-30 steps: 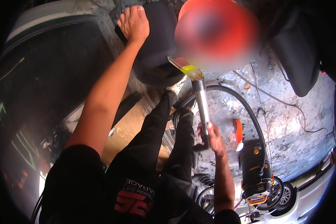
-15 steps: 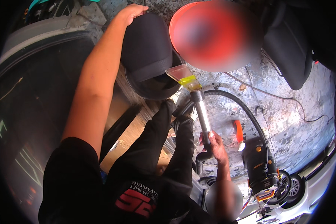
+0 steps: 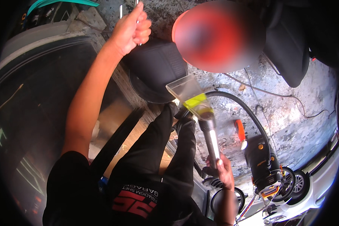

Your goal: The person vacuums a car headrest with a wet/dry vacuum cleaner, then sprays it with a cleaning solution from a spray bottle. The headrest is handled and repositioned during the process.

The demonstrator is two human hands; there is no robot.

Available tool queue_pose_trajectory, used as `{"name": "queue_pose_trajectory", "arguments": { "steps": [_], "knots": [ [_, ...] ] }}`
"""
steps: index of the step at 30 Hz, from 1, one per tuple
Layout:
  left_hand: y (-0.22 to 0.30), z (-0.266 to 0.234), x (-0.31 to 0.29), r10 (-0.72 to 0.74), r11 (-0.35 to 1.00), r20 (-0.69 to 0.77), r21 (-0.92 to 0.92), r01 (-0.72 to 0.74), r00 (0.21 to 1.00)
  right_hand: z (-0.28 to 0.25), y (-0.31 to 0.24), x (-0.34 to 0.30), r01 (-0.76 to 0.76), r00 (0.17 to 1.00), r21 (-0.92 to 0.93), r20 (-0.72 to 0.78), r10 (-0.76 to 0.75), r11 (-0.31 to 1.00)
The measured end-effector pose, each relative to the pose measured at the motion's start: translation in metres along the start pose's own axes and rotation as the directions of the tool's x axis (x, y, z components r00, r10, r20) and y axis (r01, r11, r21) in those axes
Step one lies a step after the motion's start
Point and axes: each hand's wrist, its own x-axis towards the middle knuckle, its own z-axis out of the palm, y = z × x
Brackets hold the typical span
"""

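1. Head view, left hand. The person's left hand is raised at the upper left, its fingers curled together and clamped on a slim silver metal rod; the thumb lies along the rod, presumably to steady it. A second silver rod stands just beside the hand.
2. Head view, cushion. Below that hand sits a rounded black fabric cushion. Whether the held rod joins it cannot be told.
3. Head view, right hand. The right hand has its fingers wrapped around the lower end of a shiny silver metal tube, a hold that probably leaves the far end free to be aimed.
4. Head view, nozzle. The tube carries a flat, clear plastic nozzle head with a lime-green band. It points up and left, near the cushion's lower edge; contact cannot be judged.
5. Head view, surroundings. A ribbed black hose arcs across the mottled grey floor to a black-and-orange canister machine, its slack likely giving the tube room to swing. An orange-handled tool with a white end lies beside the hose.
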Motion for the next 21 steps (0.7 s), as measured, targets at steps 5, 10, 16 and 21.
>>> {"name": "queue_pose_trajectory", "arguments": {
  "steps": [5, 10, 16, 21],
  "knots": [
    [0.016, 0.001, 0.059, -0.095, 0.987, 0.228, -0.108, 0.122, 0.969, 0.02, -0.053, -0.002, 0.094, 0.988, -0.018, -0.12, -0.095, 0.995],
    [0.0, -0.011, 0.118, -0.079, 0.997, 0.086, -0.006, 0.08, 0.993, 0.037, -0.087, 0.034, 0.103, 0.975, -0.117, -0.185, -0.123, 0.988],
    [-0.006, -0.001, 0.124, -0.045, 0.996, 0.098, 0.085, 0.036, 0.994, 0.05, -0.104, 0.094, 0.15, 0.973, -0.263, -0.133, -0.19, 0.953],
    [-0.003, 0.009, 0.139, -0.077, 0.993, 0.066, 0.097, 0.07, 0.995, 0.046, -0.071, 0.083, 0.098, 0.979, -0.174, -0.16, -0.127, 0.98]
  ]
}}
